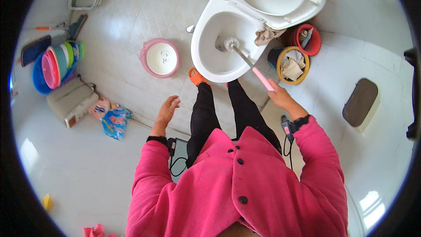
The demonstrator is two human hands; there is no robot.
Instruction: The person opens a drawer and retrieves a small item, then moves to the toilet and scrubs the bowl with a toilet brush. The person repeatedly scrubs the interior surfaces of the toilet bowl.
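My right hand grips the pink handle of a toilet brush. Its white bristle head rests inside the bowl of a white toilet, beside the dark drain opening. The toilet's seat and lid are tipped up and back. A brownish crumpled cloth lies over the rim at the right, near the hinge. Away to the left, my left hand hangs in the air above the floor, holding nothing, its fingers loosely bent. A pink-rimmed basin with a white inside sits on the floor left of the toilet.
Right of the toilet stand a yellow-rimmed waste bin with paper in it and a red bucket holding bottles. A brown-topped box is at the right wall. Along the left are stacked basins, a beige container and a blue packet.
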